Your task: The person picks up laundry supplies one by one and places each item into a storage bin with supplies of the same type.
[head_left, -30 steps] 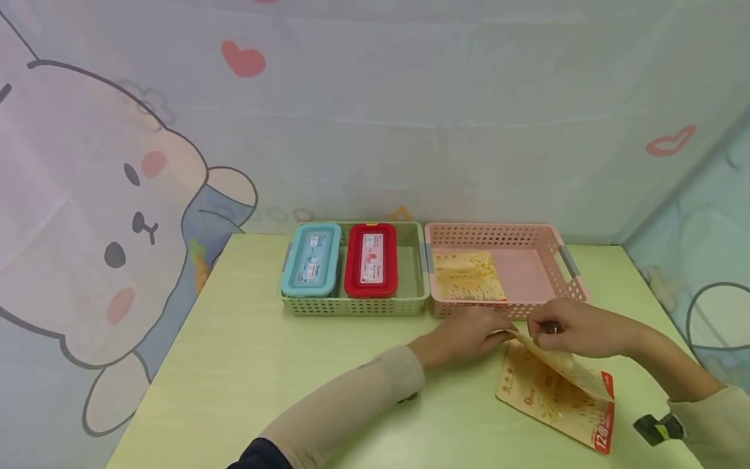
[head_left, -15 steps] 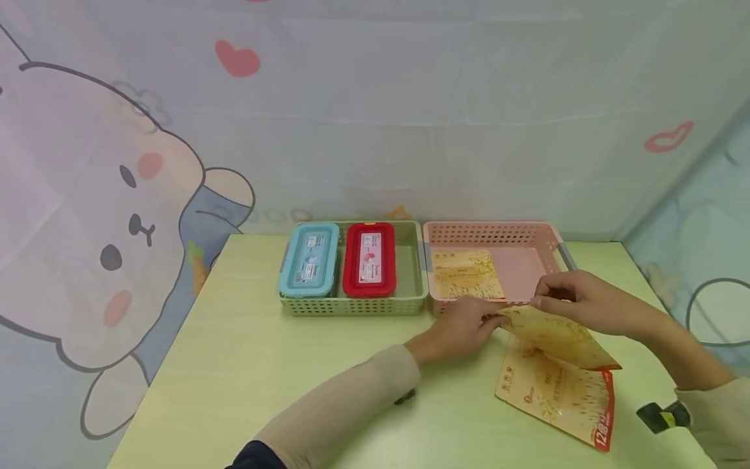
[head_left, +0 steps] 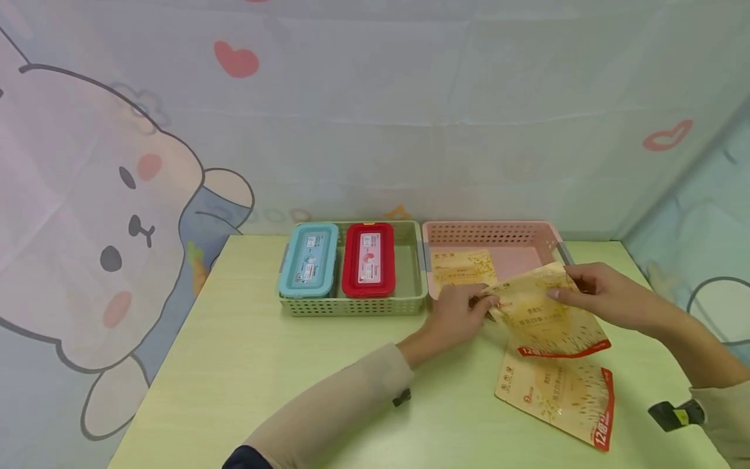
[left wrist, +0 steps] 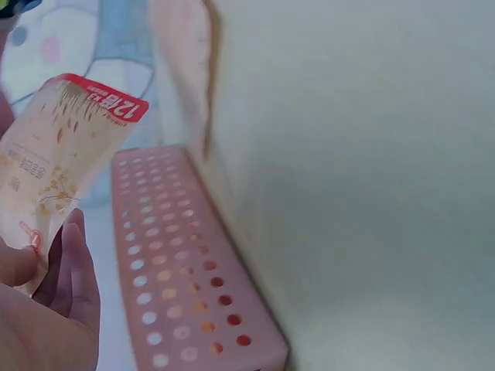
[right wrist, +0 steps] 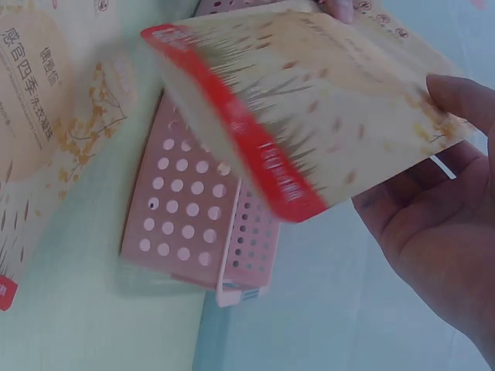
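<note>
A yellow pouch with a red bottom band hangs in front of the pink basket, partly covering it in the head view. My left hand pinches its left edge, thumb on the printed face. At the opposite edge, my right hand pinches it between thumb and fingers. A matching pouch lies flat on the table just below, its upper part hidden by the held one. One more yellow pouch lies inside the basket's left side.
A green basket adjoins the pink one on the left. It holds a blue-lidded box and a red-lidded box. Behind both baskets hangs a printed cloth. The pale green table extends left and forward.
Both hands have lifted the upper pouch off the lower one and raised it toward the basket. Its printed face has swung into view. The lower pouch has stayed put.
</note>
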Action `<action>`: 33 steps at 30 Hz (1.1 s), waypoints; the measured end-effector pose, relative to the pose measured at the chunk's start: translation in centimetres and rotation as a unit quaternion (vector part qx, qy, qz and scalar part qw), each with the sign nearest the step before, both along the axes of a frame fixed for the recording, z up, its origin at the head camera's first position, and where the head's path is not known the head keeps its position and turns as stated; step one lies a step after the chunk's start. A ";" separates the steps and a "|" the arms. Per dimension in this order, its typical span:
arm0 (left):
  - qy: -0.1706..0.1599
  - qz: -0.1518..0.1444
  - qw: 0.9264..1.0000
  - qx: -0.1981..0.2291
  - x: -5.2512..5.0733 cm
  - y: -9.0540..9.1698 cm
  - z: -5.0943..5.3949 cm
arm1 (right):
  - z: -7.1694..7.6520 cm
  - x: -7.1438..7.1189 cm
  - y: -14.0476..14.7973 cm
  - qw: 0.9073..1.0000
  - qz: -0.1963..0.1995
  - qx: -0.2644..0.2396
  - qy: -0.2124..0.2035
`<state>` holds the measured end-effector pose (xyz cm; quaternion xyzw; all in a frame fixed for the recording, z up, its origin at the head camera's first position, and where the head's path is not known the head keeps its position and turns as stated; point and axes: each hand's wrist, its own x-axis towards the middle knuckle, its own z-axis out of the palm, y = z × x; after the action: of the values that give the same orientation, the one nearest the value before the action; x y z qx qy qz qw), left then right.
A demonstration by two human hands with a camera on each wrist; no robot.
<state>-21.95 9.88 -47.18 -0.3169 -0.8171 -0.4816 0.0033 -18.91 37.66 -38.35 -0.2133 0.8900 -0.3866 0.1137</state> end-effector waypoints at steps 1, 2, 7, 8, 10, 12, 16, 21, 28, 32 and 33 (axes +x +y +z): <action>-0.005 0.003 1.000 0.004 -0.1 -0.2 0.2 | 0.0 0.0 0.1 1.000 0.000 -0.002 0.008; -0.009 0.006 1.000 0.006 -0.1 -0.3 0.3 | 0.0 0.0 0.2 1.000 -0.001 -0.006 0.013; -0.017 0.023 1.000 0.013 -0.4 -1.1 1.1 | 0.2 0.0 0.6 0.999 -0.004 -0.011 0.039; -0.020 0.026 0.999 0.014 -0.5 -1.2 1.3 | 0.2 0.0 0.7 0.999 -0.006 -0.010 0.045; -0.030 0.027 0.999 0.020 -0.7 -1.3 1.5 | 0.1 0.0 0.7 0.998 -0.007 -0.006 0.063; -0.042 0.027 0.998 0.027 -0.8 -1.4 1.6 | 0.0 -0.1 0.7 0.997 -0.010 -0.003 0.075; -0.048 0.029 0.998 0.030 -0.9 -1.5 1.7 | -0.2 -0.3 0.5 0.995 -0.021 0.008 0.096; -0.056 0.032 0.997 0.040 -1.2 -1.6 1.7 | -0.2 -0.5 0.4 0.993 -0.040 0.022 0.108; -0.085 0.031 0.994 0.061 -1.6 -1.8 1.7 | -0.1 -0.7 0.3 0.994 -0.073 -0.005 0.085; -0.103 0.023 0.992 0.072 -1.6 -1.8 1.7 | 0.1 -0.9 0.1 0.993 -0.082 -0.044 0.072; -0.106 0.017 0.992 0.074 -1.6 -1.8 1.7 | 0.1 -0.9 0.1 0.993 -0.086 -0.053 0.069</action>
<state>-23.55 8.05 -45.48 -0.2489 -0.7805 -0.5712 -0.0514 -19.83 37.72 -38.21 -0.1683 0.8890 -0.4257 0.0072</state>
